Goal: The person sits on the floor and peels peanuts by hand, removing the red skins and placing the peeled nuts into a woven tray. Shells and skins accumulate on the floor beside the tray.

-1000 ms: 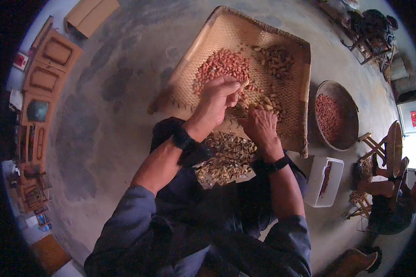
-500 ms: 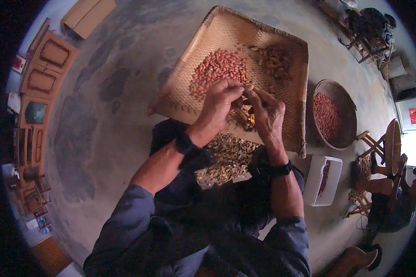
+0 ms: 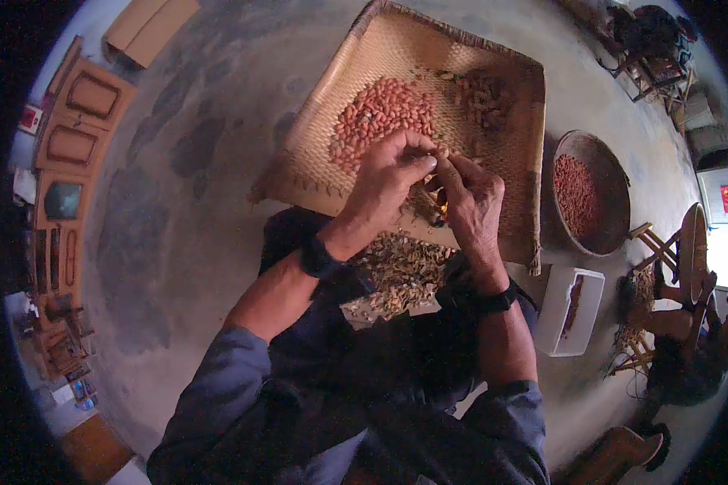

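Over the near part of a square woven tray (image 3: 396, 44), my left hand (image 3: 384, 178) and my right hand (image 3: 475, 198) meet at the fingertips. Both are closed, pinching a small pale peanut (image 3: 442, 152) between them. Its far end shows; the fingers cover the rest. Beyond my left hand, reddish shelled kernels (image 3: 380, 117) are heaped in the tray. Darker peanuts in their shells (image 3: 485, 99) lie at the tray's far right. Something brownish with a yellow spot shows partly under my hands. Broken shells (image 3: 400, 275) are piled below the tray's near edge, between my legs.
Right of the tray stands a round basket (image 3: 620, 182) with red kernels, and nearer, a white box (image 3: 589, 311) with some inside. Another person (image 3: 696, 347) sits at the far right by a round tray (image 3: 692, 250). Wooden cabinets (image 3: 73, 145) line the left wall.
My fingers have shifted slightly around the peanut, and the left thumb now lies straighter toward it. The view has moved a little, so the tray sits slightly higher.
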Tool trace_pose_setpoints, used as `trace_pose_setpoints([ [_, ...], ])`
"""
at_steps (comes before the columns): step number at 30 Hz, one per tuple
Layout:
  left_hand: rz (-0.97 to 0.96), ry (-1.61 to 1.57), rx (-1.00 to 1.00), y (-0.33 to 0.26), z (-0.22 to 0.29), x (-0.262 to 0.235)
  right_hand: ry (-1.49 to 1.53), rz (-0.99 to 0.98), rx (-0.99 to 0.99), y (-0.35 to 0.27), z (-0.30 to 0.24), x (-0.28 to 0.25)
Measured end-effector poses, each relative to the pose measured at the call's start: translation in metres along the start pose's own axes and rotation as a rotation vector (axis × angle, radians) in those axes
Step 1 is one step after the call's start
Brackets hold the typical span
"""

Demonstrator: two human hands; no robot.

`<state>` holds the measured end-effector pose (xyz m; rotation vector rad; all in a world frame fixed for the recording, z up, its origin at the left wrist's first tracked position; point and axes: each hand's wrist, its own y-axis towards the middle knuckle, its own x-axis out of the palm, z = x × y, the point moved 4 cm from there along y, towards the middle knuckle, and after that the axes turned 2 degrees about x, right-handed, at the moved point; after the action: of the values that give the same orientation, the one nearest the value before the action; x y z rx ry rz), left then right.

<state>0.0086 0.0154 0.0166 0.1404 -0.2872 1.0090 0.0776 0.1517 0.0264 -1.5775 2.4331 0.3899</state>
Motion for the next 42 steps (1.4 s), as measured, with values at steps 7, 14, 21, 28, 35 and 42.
trace_pose_setpoints([
  [7, -0.136, 0.072, 0.032, 0.008, 0.016, 0.001, 0.225, -0.022, 0.227, -0.004, -0.019, -0.003],
  [14, -0.202, 0.029, 0.063, 0.006, 0.015, 0.005, 0.213, -0.167, 0.265, -0.003, -0.023, -0.010],
  [21, -0.219, 0.040, -0.006, 0.005, 0.022, 0.007, 0.155, -0.075, 0.148, 0.001, -0.010, -0.009],
  [28, -0.242, 0.058, -0.005, 0.009, 0.019, 0.008, 0.222, -0.076, 0.190, -0.001, -0.014, -0.007],
  [35, -0.222, 0.110, -0.003, 0.008, 0.022, 0.005, 0.235, -0.065, 0.227, -0.001, -0.027, -0.009],
  [42, -0.231, 0.069, 0.008, 0.006, 0.026, 0.006, 0.142, -0.113, 0.158, 0.003, -0.015, -0.013],
])
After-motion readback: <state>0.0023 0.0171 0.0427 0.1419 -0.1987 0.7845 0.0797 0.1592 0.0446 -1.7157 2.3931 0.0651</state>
